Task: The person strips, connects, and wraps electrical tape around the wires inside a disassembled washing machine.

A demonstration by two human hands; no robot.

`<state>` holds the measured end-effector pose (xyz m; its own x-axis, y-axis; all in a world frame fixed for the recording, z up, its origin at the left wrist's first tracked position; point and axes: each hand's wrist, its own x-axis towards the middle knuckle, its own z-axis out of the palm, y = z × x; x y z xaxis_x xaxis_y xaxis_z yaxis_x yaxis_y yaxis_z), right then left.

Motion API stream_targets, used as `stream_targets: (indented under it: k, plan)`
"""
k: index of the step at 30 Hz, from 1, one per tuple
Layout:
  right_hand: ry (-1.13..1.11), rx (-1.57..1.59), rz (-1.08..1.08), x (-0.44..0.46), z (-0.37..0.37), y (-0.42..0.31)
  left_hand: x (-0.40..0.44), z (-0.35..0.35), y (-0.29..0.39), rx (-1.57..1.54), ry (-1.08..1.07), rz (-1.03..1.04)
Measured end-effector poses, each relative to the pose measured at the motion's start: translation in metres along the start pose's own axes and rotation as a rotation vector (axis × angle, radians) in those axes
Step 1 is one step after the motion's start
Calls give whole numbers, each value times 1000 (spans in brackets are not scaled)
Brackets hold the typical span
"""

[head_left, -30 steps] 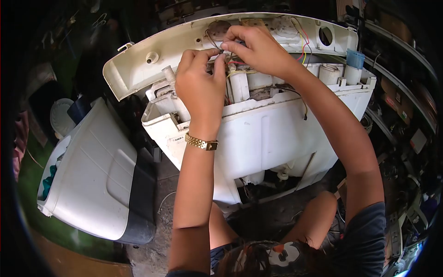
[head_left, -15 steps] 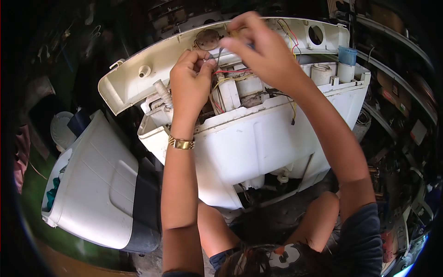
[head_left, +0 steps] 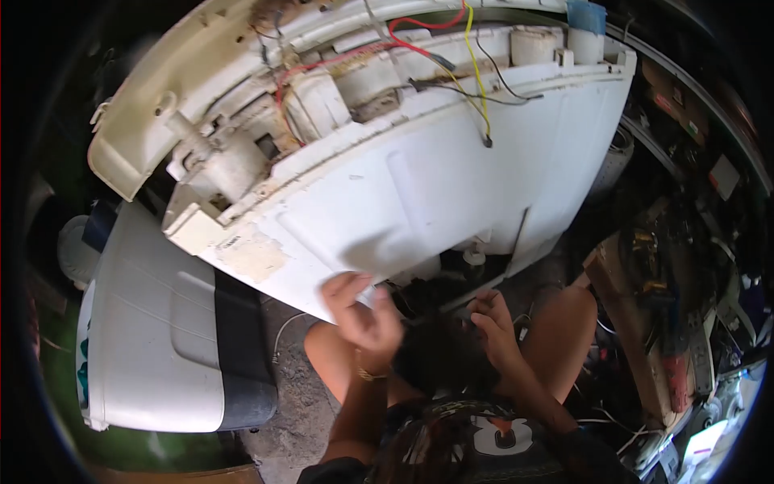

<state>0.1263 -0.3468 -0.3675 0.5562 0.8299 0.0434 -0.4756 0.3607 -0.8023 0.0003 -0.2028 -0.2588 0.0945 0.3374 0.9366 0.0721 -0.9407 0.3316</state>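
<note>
While the person sits with bent knees (head_left: pixel 576 327), both hands are low, near the body, just in front of a big white machine (head_left: pixel 492 185). On the left, the left hand (head_left: pixel 363 319) has bent fingers, and it is blurry, so I cannot tell if they pinch something small. A gold band (head_left: pixel 371 374) goes around that wrist. On the right, the right hand (head_left: pixel 496 327) has curled fingers close together, and I cannot tell if they hold anything.

The machine stands across the middle and far part, with its top off. A long cream cover (head_left: pixel 133 149) is tipped up along its far side. Near the top, a red wire (head_left: pixel 392 31) makes a loop, and a yellow wire (head_left: pixel 476 68) hangs over the front. A blue cup (head_left: pixel 587 16) sits on the far right corner.

To the left is a white bin (head_left: pixel 153 323) with a dark bottom. To the right is a wooden board (head_left: pixel 629 323).
</note>
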Motion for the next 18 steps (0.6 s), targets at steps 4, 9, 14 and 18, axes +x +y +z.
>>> stream_targets:
  k: [4,9,14,18]
  plan:
    - [-76,-206,-212,-5,-1,-20,-122,22,12,-549,-219,-945]
    - [-144,-189,-258,0,5,-21,-146,9,21,-762,-324,-1328]
    - [-154,-262,-305,-19,16,-12,-127,1,34,-790,-335,-1160]
    - [-102,-318,-255,-33,16,-2,-124,-1,42,-881,-328,-1141]
